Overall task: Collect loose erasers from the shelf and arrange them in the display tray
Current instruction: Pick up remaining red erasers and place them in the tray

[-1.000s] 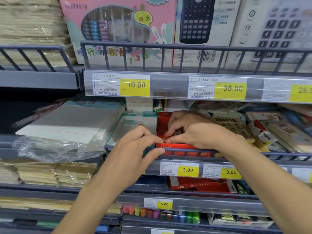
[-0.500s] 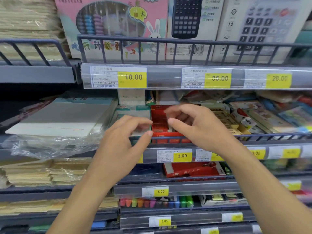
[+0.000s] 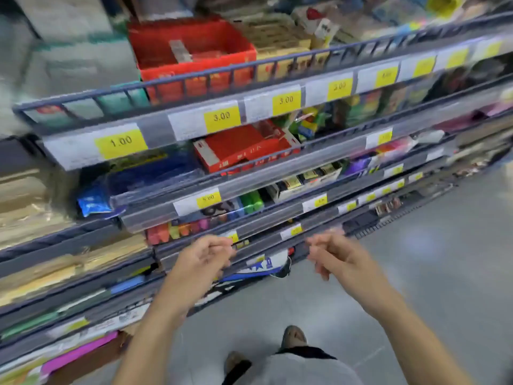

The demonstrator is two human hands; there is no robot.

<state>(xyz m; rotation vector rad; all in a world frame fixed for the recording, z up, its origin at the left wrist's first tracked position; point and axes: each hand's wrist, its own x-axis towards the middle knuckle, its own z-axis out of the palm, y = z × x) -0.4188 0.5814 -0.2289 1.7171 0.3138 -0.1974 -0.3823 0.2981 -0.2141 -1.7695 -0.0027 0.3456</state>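
The red display tray (image 3: 236, 55) stands on the upper shelf behind the blue rail. A pale eraser (image 3: 180, 51) and some red ones (image 3: 211, 55) lie inside it, all blurred. Both hands hang well below the tray, in front of the lowest shelves. My left hand (image 3: 204, 259) has its fingers loosely curled and nothing shows in it. My right hand (image 3: 337, 254) is also loosely curled, blurred, and looks empty. Neither hand touches the shelf.
A second red box (image 3: 244, 151) lies one shelf lower, above rows of coloured highlighters (image 3: 177, 230). Yellow price labels (image 3: 222, 118) line the shelf rails. Paper stacks (image 3: 33, 218) fill the left. Grey floor (image 3: 416, 287) lies to the right, with my feet (image 3: 293, 336) below.
Both hands have drawn back from the red tray and dropped low. The view has swung downward and tilted, so the lower shelves and floor now show.
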